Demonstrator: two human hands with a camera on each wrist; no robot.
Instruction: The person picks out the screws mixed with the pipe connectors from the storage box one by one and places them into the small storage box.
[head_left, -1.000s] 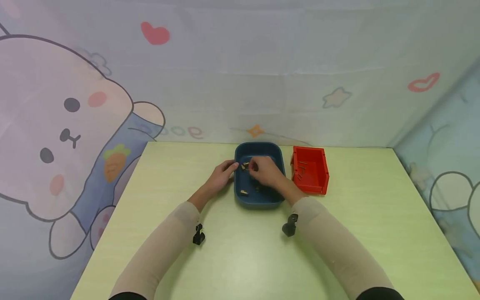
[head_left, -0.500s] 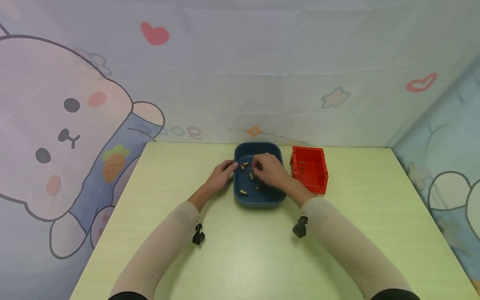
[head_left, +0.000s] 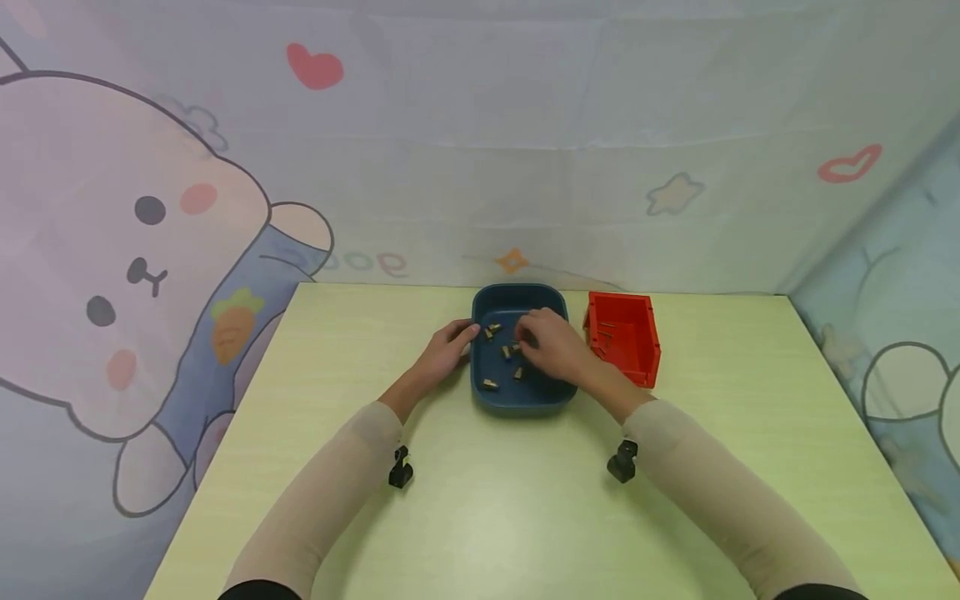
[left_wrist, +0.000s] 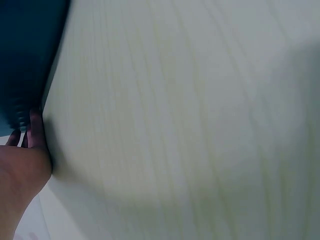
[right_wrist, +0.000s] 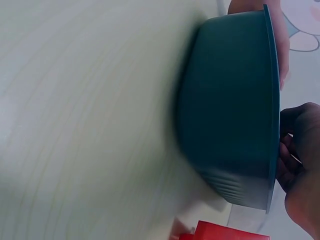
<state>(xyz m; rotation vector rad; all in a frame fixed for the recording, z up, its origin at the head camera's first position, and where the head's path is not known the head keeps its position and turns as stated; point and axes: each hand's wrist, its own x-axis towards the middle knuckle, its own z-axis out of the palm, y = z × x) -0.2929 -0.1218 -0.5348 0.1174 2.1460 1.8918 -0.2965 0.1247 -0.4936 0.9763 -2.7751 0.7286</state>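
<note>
Inside the dark blue plastic bin lie several small brass-coloured metal pieces; they look like little fittings, too small to name exactly. My left hand grips the bin's left wall, thumb at the rim and fingers outside, as the left wrist view also shows. My right hand reaches into the bin from the right, fingers curled and pointing down. Near its fingertips lies a brass-coloured piece. Whether the fingers pinch anything is hidden, and in the right wrist view the bin's wall blocks the inside.
A red open-front bin stands just right of the blue one, with several thin brass-coloured pins or screws inside. Both bins sit near the back edge of the pale table. A printed cloth hangs behind.
My right hand has shifted right within the blue bin, away from the pieces at its left, and more brass-coloured pieces now show. My left hand stays on the bin's wall.
</note>
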